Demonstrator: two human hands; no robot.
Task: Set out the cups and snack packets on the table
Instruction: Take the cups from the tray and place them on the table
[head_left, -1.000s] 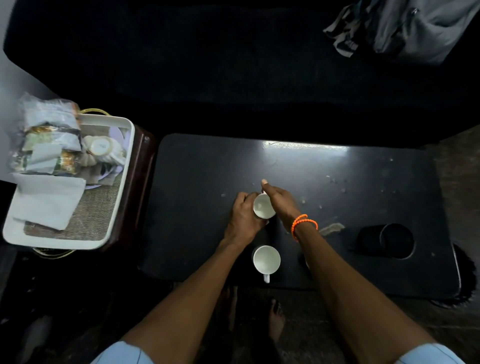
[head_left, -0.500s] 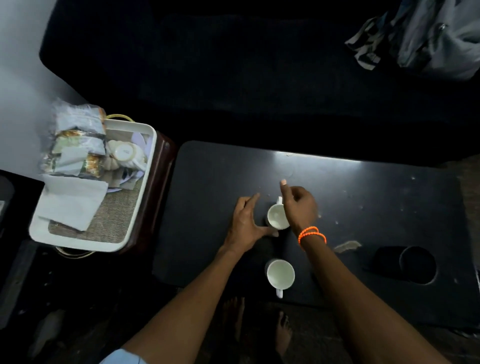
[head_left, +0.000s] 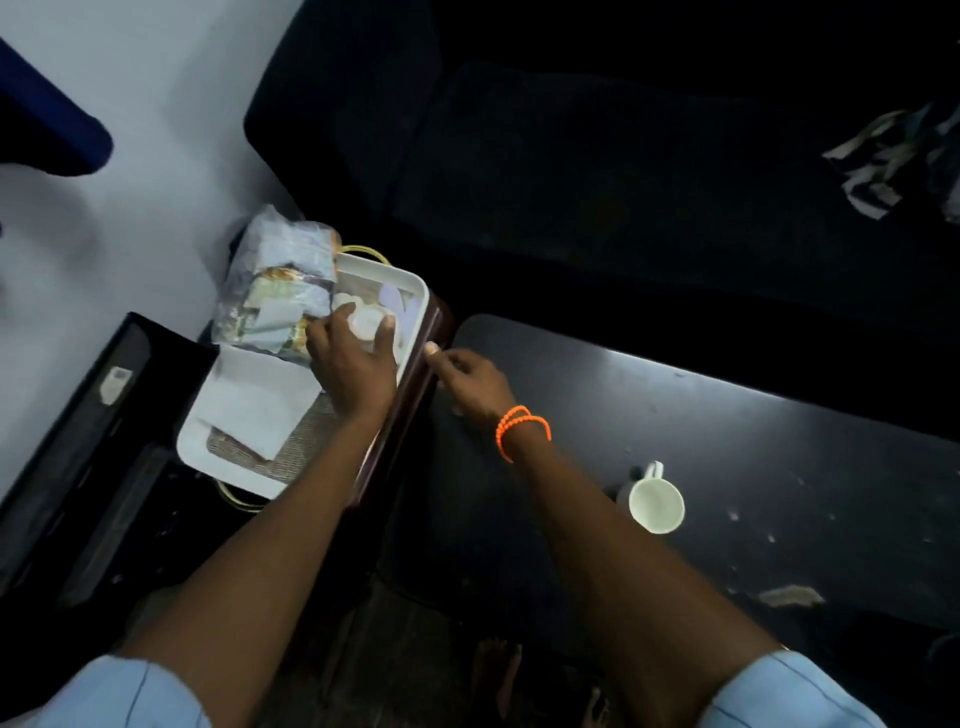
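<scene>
White ceramic, a cup (head_left: 365, 323) is being gripped in the tray (head_left: 415, 291) by the left hand (head_left: 353, 364), fingers closed around it. Snack packets (head_left: 280, 291), their print too blurred for reading, are being crowded beside it. Fingers loosely apart, the right hand (head_left: 470, 382) is being held empty at the tray's edge. Another cup (head_left: 655, 504) is being left upright on the black table (head_left: 779, 441).

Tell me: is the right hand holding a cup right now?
No. The right hand is empty near the tray rim; only the left hand touches a cup.
</scene>
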